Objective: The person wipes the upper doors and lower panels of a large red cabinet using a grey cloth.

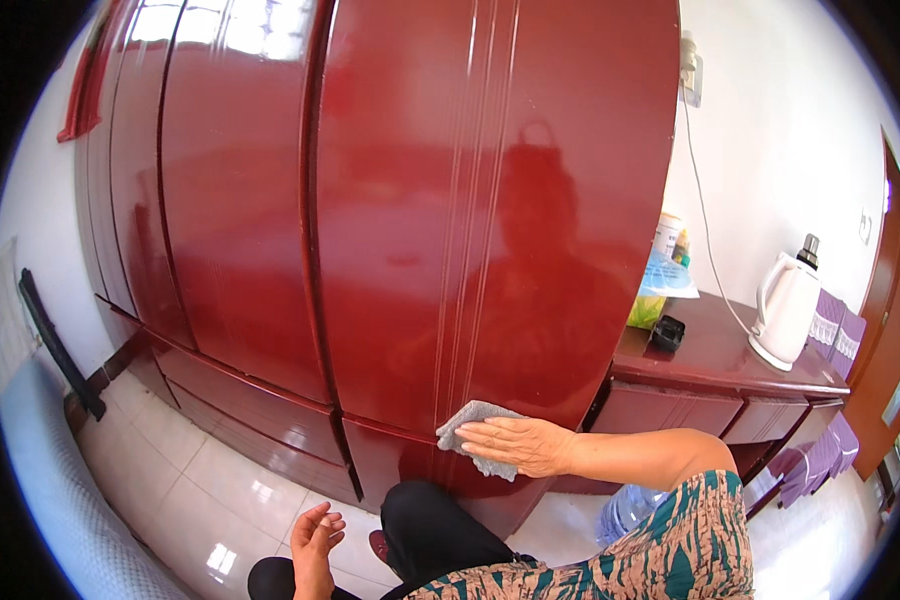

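My right hand (525,446) presses a folded grey cloth (492,466) flat against the glossy dark red wardrobe (400,250). The cloth lies low on the right-hand door, by its bottom edge and over the foot of its vertical grooves. Part of the cloth sticks out past my fingertips and below the palm. My left hand (316,538) hovers in front of my bent knees, fingers loosely curled and apart, with nothing in it.
To the right, a dark red desk (710,335) carries a white electric kettle (785,310), a small black container (668,332) and a bag. A large clear bottle (630,510) stands beneath. A light blue bed edge (70,490) curves along the left, beside the tiled floor (230,510).
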`<state>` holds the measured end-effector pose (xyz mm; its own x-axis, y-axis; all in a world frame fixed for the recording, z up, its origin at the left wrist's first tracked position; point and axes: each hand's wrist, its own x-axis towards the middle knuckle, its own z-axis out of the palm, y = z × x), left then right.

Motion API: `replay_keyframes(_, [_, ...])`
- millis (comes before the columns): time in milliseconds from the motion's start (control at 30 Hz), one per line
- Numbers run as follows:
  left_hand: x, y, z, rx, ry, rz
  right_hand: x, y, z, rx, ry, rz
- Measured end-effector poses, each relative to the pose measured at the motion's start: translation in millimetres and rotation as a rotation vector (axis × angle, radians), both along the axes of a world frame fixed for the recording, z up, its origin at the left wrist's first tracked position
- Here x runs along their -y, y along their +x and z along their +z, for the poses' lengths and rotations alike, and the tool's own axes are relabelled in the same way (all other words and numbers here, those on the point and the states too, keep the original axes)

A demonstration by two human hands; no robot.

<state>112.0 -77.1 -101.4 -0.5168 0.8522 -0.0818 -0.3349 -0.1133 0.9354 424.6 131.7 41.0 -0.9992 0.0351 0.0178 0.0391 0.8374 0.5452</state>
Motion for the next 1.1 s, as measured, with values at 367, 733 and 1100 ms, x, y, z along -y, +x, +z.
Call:
replay_keyframes(367, [0, -3, -8, -0.018, -0.028, 0.015, -6, -75, 205, -0.888, 0.431, -0.130])
replay_keyframes(733, [3, -4, -16, -0.019, -0.018, 0.004, -9, -96, 105, -0.415, 0.184, -0.037])
replay_keyframes(1100, [41, -29, 127, -0.507, 0.500, 0.362, -2, -93, 115, -0.672, 0.252, -0.139])
